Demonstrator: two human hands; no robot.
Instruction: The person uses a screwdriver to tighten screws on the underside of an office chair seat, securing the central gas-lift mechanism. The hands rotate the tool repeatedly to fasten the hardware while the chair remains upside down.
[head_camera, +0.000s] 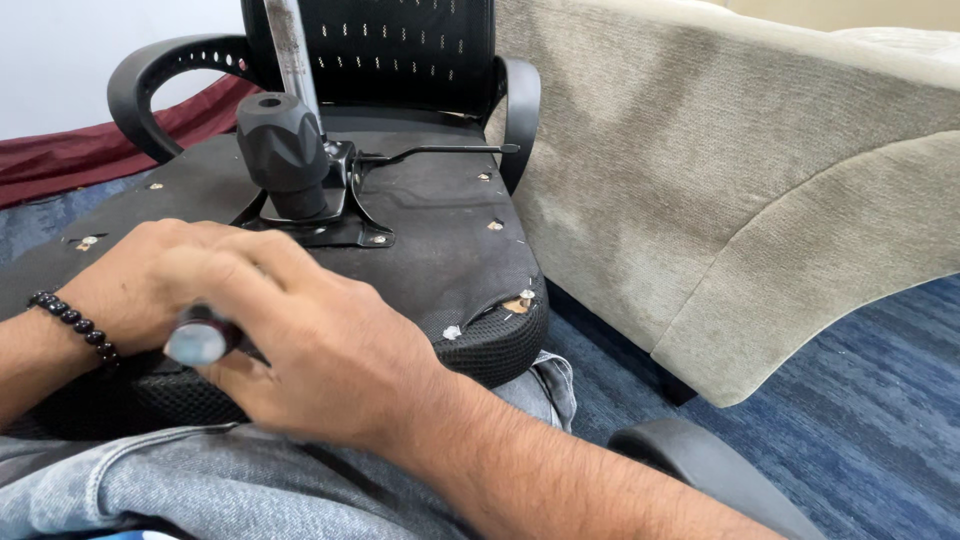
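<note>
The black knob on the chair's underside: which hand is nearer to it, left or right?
Left. The left hand, with the bead bracelet, lies just below the black knob. The right hand, gripping a tool handle, is lower, toward the seat edge.

No packages, labels, signs or screens show anywhere in this view.

Right hand (310, 340) over left hand (140, 280), seemingly clenched
</note>
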